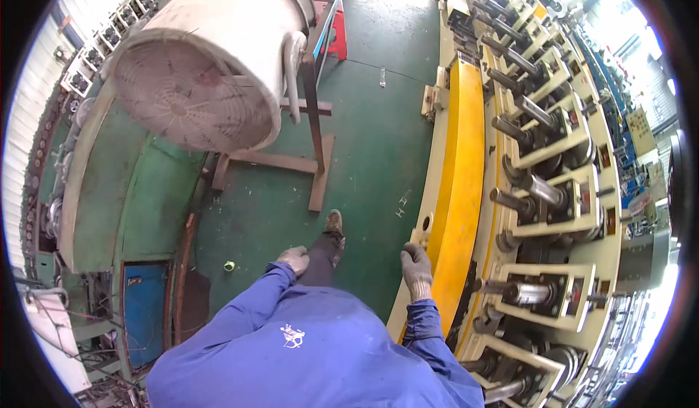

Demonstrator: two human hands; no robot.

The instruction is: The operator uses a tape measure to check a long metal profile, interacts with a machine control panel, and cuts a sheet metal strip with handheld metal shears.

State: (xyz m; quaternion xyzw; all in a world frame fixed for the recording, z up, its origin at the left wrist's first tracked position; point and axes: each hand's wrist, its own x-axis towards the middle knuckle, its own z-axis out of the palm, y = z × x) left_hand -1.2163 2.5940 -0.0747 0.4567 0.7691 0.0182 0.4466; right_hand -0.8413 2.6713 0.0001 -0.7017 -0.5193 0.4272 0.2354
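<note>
While the head view looks down past a blue work jacket (313, 350), the right hand (416, 270), in a grey glove, rests with its fingers curled over the cream edge of the long roll-forming machine (553, 211), just beside its yellow guard (462, 168); whether it truly grips that edge I cannot tell. The left hand (293, 259), also gloved, lies loosely closed against the person's dark trouser leg, holding nothing. To my judgement, steadying against the frame is best done with the fingers on the outer edge, well apart from the steel rollers (542, 189). That frame curves up the picture's right side, cream with paired shafts. A large drum fan (211, 66) stands on the green floor (371, 139) to the left.
</note>
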